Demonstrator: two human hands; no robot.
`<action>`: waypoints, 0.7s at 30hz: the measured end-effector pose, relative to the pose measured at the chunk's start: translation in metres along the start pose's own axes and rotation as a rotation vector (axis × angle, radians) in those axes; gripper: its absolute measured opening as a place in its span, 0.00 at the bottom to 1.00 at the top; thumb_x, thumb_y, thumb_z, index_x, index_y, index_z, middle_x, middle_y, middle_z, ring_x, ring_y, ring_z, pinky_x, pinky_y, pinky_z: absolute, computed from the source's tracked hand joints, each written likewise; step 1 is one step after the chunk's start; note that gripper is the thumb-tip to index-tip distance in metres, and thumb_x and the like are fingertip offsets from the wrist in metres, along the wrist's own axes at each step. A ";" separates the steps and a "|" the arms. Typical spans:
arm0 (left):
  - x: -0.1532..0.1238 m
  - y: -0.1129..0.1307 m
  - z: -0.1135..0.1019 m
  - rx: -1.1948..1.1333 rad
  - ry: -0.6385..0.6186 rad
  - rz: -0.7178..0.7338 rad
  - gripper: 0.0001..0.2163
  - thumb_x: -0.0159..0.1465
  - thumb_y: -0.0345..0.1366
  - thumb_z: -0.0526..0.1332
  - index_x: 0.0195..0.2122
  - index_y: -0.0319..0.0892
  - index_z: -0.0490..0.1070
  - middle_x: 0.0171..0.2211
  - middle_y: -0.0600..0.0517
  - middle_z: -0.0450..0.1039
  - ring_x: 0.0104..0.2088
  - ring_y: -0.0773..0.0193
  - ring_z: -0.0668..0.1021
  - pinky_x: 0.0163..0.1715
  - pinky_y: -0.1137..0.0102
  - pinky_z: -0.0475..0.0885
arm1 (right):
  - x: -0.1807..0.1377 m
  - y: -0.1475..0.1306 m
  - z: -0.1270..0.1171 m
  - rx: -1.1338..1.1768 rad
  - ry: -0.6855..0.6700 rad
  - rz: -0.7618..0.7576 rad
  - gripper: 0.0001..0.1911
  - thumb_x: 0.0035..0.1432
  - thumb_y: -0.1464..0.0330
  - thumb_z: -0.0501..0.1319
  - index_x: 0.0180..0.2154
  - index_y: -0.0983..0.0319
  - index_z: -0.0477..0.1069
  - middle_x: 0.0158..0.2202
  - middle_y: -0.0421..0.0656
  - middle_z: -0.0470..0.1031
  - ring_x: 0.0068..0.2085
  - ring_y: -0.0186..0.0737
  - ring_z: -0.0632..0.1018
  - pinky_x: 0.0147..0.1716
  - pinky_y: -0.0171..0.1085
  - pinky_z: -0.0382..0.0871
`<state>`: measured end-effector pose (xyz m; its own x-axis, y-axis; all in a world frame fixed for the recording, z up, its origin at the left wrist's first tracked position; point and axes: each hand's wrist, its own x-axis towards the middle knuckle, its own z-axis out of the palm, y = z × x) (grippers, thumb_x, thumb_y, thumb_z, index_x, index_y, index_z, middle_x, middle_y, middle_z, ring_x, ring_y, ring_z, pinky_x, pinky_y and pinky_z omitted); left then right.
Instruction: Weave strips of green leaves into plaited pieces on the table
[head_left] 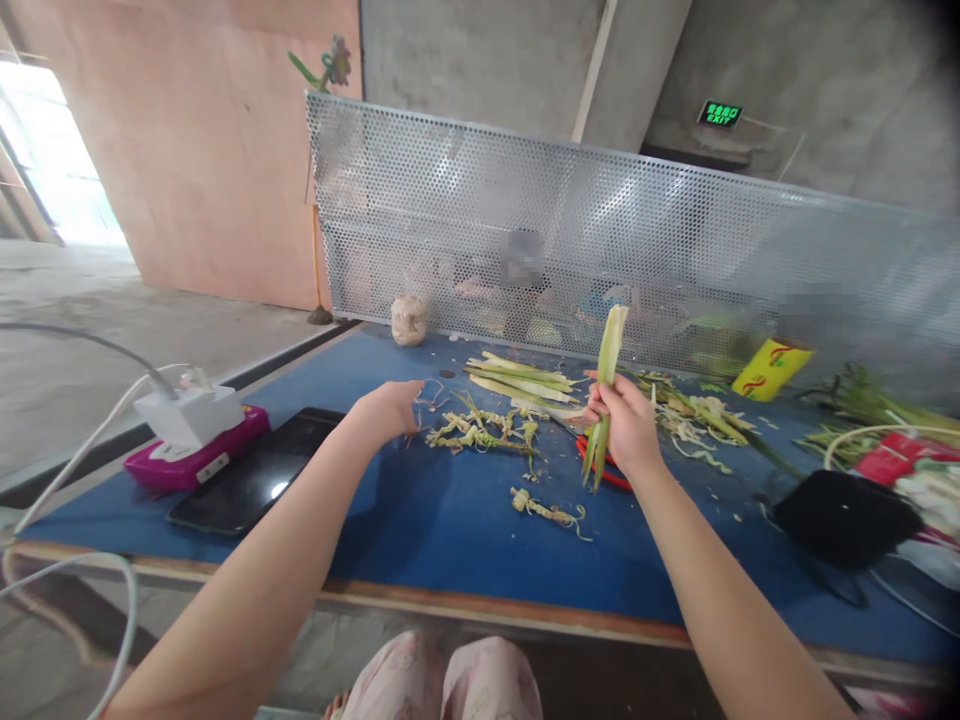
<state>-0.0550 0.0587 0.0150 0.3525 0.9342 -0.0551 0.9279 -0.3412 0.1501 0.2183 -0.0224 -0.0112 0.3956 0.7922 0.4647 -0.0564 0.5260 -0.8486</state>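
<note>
My right hand (pixel 626 425) is closed around a long green stalk (pixel 609 350) and holds it upright above the blue table top (pixel 420 520). My left hand (pixel 390 408) reaches out over the table, fingers curled, touching thin pale strips (pixel 429 395) beside a heap of green peelings (pixel 484 430). Just behind that heap lies a row of peeled pale stalks (pixel 521 380). A red-handled tool (pixel 607 470) lies on the table under my right hand. Another small clump of peelings (pixel 547 512) lies nearer to me.
A black tablet (pixel 255 480) and a pink box with a white charger (pixel 191 435) sit at the left. A perforated metal screen (pixel 600 230) walls off the table's far side. At the right are a black pouch (pixel 844 515), a yellow packet (pixel 772 368) and more green stalks (pixel 870 400).
</note>
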 end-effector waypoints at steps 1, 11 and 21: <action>-0.001 0.000 -0.001 -0.005 0.004 -0.005 0.33 0.48 0.29 0.59 0.57 0.40 0.55 0.32 0.51 0.76 0.35 0.61 0.76 0.30 0.74 0.67 | 0.000 0.001 0.000 0.012 0.002 0.008 0.08 0.46 0.66 0.60 0.32 0.60 0.70 0.22 0.34 0.58 0.19 0.25 0.56 0.17 0.29 0.54; -0.002 -0.008 0.001 -0.130 0.107 0.009 0.35 0.48 0.25 0.56 0.59 0.33 0.47 0.33 0.49 0.75 0.34 0.63 0.76 0.31 0.75 0.67 | 0.001 0.005 -0.002 0.032 -0.013 0.022 0.07 0.46 0.68 0.61 0.32 0.60 0.71 0.21 0.34 0.60 0.18 0.24 0.58 0.16 0.28 0.55; -0.005 -0.009 -0.007 -0.206 0.257 0.075 0.34 0.50 0.29 0.59 0.59 0.34 0.49 0.31 0.50 0.76 0.33 0.62 0.76 0.35 0.73 0.67 | 0.003 0.003 0.000 0.114 -0.085 0.020 0.07 0.46 0.68 0.61 0.31 0.61 0.70 0.21 0.34 0.59 0.18 0.24 0.57 0.16 0.28 0.54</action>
<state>-0.0657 0.0581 0.0209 0.3524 0.9119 0.2105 0.8470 -0.4065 0.3425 0.2193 -0.0186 -0.0125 0.3149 0.8238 0.4714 -0.1694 0.5375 -0.8261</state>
